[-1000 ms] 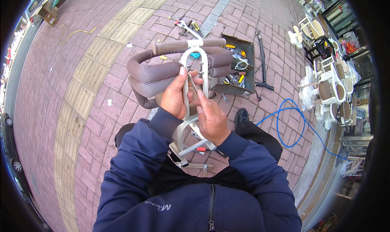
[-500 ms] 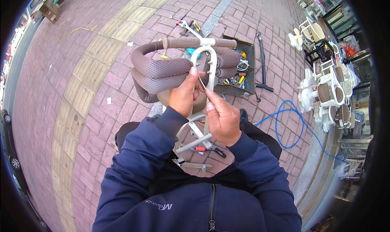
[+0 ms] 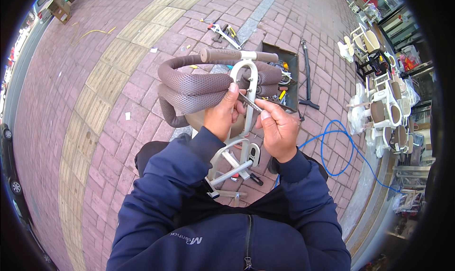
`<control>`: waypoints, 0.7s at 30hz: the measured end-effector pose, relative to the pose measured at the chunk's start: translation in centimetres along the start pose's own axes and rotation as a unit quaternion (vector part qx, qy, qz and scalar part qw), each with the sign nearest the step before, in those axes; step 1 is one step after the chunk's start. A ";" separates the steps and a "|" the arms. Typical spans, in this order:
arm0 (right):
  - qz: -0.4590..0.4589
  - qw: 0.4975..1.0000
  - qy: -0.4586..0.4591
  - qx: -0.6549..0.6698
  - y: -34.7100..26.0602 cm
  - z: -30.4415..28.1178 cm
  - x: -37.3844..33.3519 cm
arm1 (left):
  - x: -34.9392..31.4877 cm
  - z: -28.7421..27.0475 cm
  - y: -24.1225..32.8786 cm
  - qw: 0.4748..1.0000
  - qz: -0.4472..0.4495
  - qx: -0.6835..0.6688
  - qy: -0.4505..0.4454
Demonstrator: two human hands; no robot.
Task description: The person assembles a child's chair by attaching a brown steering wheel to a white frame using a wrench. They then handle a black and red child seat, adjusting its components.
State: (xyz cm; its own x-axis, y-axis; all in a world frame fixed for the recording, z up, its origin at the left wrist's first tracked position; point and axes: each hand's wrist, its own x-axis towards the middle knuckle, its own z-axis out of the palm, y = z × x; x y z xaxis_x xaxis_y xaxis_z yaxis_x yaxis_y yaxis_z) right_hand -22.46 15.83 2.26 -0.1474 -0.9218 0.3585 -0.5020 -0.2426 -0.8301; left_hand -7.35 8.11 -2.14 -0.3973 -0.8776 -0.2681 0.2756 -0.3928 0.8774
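A child's seat with a white metal frame (image 3: 250, 117), brown mesh-covered padding (image 3: 194, 83) and a brown-gripped handlebar (image 3: 222, 54) stands between my knees. My left hand (image 3: 222, 117) is closed round the left leg of the frame's arch, just below the padding, thumb on top. Pinched in the fingers of my right hand (image 3: 279, 131) is a slim metal wrench (image 3: 251, 103), its far end reaching to the frame beside my left fingers. Small bolts show on the arch above. What the wrench tip touches is hidden.
Behind the seat stands a dark metal toolbox (image 3: 293, 88) with assorted tools. An adjustable wrench (image 3: 227, 36) and a black T-handled pump (image 3: 305, 74) lie on the brick paving. A blue hose (image 3: 323, 145) curls at right, near several white-and-brown child seats (image 3: 386, 107).
The seat's handlebar has tilted and shifted slightly right and down. My right hand has moved right, with more of the wrench showing. The left hand keeps its grip, moved slightly right.
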 end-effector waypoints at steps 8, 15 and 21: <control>-0.092 0.993 -0.001 -0.073 0.5 -0.3 -0.1 | 0.1 -0.8 0.0 0.999 0.037 -0.033 -0.017; -0.086 0.990 0.049 -0.102 1.3 -0.1 -0.3 | 0.3 -0.9 0.9 0.993 0.008 -0.114 0.015; -0.096 0.987 0.050 -0.117 1.6 -0.2 0.4 | 0.2 -0.9 1.2 0.991 -0.003 -0.128 0.027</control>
State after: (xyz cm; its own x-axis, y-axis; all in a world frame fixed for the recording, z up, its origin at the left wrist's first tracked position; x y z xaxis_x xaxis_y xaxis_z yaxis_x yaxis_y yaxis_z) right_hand -23.43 15.17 1.16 -0.1077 -0.8278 0.5505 -0.7098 -0.3237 -0.6256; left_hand -6.31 7.17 -1.53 -0.3536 -0.8858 -0.3005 0.4895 -0.4490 0.7475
